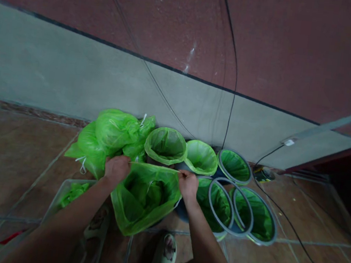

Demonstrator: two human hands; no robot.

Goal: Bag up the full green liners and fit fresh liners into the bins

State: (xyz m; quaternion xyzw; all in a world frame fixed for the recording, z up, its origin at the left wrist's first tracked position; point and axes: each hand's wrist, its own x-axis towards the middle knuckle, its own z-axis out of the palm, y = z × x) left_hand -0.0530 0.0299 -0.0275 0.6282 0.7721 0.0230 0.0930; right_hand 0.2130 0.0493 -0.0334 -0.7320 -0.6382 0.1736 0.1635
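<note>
A translucent green garbage bag [133, 224] is spread wide over a bin near my feet, its far edge pulled straight between my hands. My left hand [117, 169] pinches that edge at the left, close to several tied green bags [111, 130]. At the right end of the same edge, my right hand [188, 185] is closed on the plastic. Something green and bunched, with a white tie, lies down inside the opened bag. The bin under it is mostly hidden by the plastic.
Behind stand bag-lined bins [202, 158] along the wall. To the right, more lined bins carry grey rings [230, 206], two of them loose and overlapping. A clear tub [58, 196] with green plastic is at left. A black cable [302, 245] crosses the tiled floor.
</note>
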